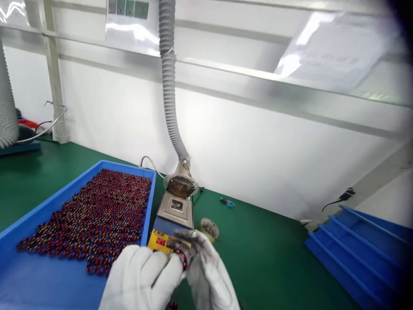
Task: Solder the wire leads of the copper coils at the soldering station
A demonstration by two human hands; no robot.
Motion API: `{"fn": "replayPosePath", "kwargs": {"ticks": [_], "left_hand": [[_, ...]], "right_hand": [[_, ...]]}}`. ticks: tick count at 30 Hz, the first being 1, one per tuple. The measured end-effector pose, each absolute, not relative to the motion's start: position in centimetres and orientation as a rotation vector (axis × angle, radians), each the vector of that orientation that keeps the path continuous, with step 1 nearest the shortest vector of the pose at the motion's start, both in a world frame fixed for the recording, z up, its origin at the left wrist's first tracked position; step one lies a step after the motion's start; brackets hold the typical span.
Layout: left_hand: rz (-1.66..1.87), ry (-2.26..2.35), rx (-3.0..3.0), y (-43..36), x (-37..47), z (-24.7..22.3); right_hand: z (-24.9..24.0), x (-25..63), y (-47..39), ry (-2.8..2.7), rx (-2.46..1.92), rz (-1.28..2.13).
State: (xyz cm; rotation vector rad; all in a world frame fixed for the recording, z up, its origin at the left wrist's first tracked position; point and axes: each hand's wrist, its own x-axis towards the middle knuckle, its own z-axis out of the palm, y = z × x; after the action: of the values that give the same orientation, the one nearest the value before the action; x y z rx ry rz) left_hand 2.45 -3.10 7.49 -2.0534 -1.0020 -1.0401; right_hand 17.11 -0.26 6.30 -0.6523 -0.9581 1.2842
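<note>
Hands meet before a yellow display panel (155,243); the left hand (138,275) closes its fingers on a black-and-red ring (183,259); the right hand (209,271) curls beside it, grip unclear; likely light and stiff, the ring suits a gentle rim pinch.

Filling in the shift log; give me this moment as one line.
left hand: at small ring | right hand: beside it, fingertips blackened | blue tray: many rings
</note>
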Motion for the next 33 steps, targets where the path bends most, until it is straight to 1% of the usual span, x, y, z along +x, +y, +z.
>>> {"fn": "replayPosePath", "kwargs": {"ticks": [3,6,8,11,13,16,20,23,26,28,30,33], "left_hand": [[-1.148,-0.952,-2.016,-1.1,4.3,8.4],[-1.4,-0.923,-1.984,0.2,5.3,7.1],[-1.531,-1.063,-1.986,0.6,5.2,6.2],[-1.446,-1.252,-2.209,0.9,4.5,5.6],[-1.425,-1.221,-2.39,1.1,3.9,5.6],[-1.593,-1.122,-2.503,1.3,3.5,5.6],[-1.747,-1.113,-2.582,1.4,3.3,5.4],[-1.716,-1.033,-2.616,1.3,3.3,5.5],[-1.53,-0.974,-2.573,1.0,3.3,6.0],[-1.415,-0.967,-2.507,0.8,3.2,6.3],[-1.375,-0.979,-2.463,0.6,3.0,6.4],[-1.401,-1.028,-2.419,0.6,2.8,6.3]], "right_hand": [[6.0,16.8,0.3,-0.916,-0.583,1.288],[5.7,17.5,0.6,-0.85,-0.621,1.229],[5.5,18.0,0.7,-0.838,-0.648,1.232],[5.4,17.8,0.9,-0.917,-0.664,1.213],[5.4,17.4,1.0,-0.98,-0.7,1.125],[5.5,17.4,1.2,-1.081,-0.782,1.005],[5.7,18.9,1.4,-1.353,-0.731,1.092],[5.7,19.3,1.5,-1.396,-0.7,1.087],[5.7,18.5,1.3,-1.241,-0.706,1.049],[5.6,17.8,1.2,-1.026,-0.708,1.14],[5.4,17.3,1.2,-0.844,-0.688,1.253],[4.6,17.3,1.7,-0.799,-0.667,1.3]]}}
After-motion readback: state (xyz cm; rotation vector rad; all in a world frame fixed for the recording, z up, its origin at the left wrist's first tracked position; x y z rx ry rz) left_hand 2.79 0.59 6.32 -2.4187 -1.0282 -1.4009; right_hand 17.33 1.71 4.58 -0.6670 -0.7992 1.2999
